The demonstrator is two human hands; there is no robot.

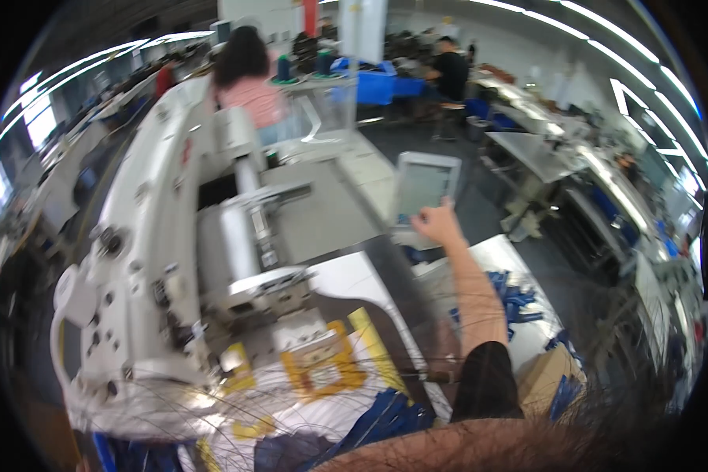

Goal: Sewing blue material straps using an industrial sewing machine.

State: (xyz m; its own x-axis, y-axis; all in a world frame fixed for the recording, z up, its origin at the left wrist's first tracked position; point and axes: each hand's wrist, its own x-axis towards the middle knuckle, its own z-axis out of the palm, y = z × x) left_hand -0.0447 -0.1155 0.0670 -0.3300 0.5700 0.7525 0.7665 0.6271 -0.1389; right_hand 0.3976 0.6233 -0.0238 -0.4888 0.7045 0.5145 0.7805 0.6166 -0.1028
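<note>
My right hand [436, 223] reaches to a tablet-like touchscreen [422, 181] mounted beside the machine, its index finger extended at the lower screen and nothing held. My left hand is not in view. A large white industrial sewing machine [141, 236] fills the left, with a grey work plate [322, 204] behind its head. A yellow-edged clamp frame [315, 370] sits at the front over white sheets and yellow strips. Dark blue fabric [377, 425] lies at the near edge. More blue pieces [511, 303] rest on a white side table [543, 291] under my right arm.
A cardboard box [539, 377] stands at the near right. A person in a pink top [244, 102] is behind the machine, with thread cones [283, 69] nearby. Another person in black [451, 71] works by blue bins [374, 79]. Long workbenches run along both sides.
</note>
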